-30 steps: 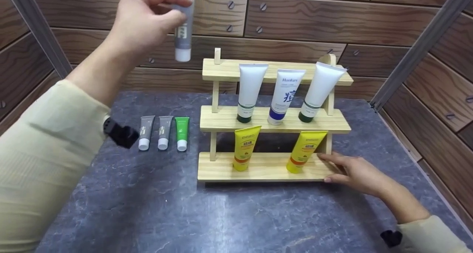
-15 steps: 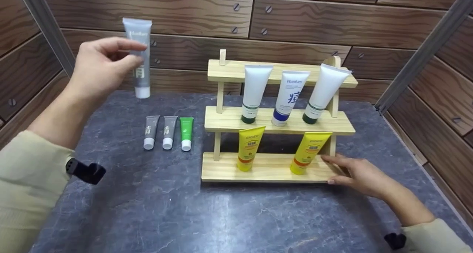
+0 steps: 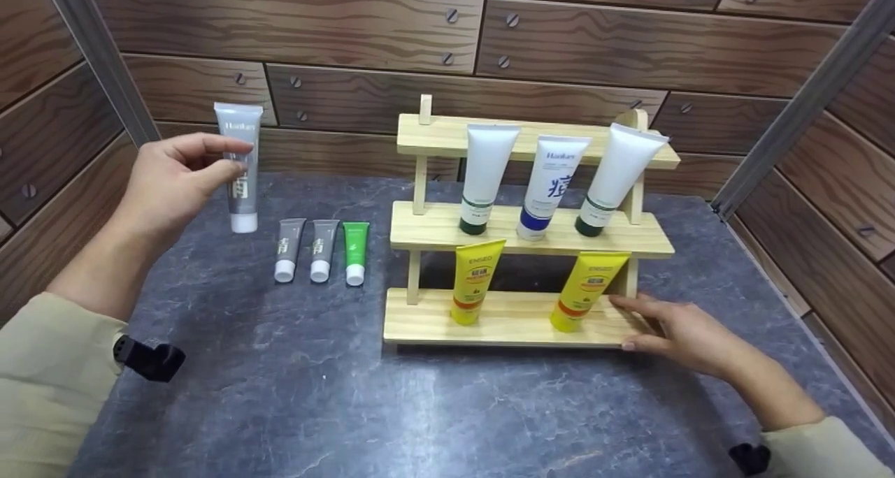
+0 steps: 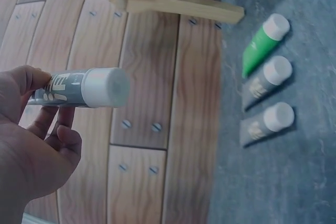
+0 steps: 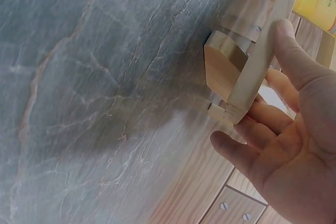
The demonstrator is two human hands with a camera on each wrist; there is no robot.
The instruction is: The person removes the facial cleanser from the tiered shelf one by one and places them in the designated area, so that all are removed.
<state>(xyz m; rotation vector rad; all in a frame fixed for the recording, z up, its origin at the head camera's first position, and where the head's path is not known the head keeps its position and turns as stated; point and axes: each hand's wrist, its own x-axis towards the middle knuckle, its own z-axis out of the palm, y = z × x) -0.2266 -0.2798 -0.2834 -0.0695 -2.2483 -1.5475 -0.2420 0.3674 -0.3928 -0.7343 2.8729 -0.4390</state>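
Note:
My left hand pinches a large grey squeeze tube between thumb and fingers, with its white cap pointing down, in front of the back wall. Below and to its right, two small grey tubes and a green tube lie in a row on the table, white caps toward me. My right hand grips the right end of the bottom tier of a three-tier wooden display rack. In the right wrist view the thumb presses the board's edge, and the other fingers reach behind it.
Two white tubes with green caps and a white tube with a blue band stand on the middle tier. Below them stand two yellow tubes. Wood-patterned walls enclose the dark marbled table.
My left hand has come down and to the left with the large grey tube, from high beside the rack to near the table's back left. The right hand stays on the rack.

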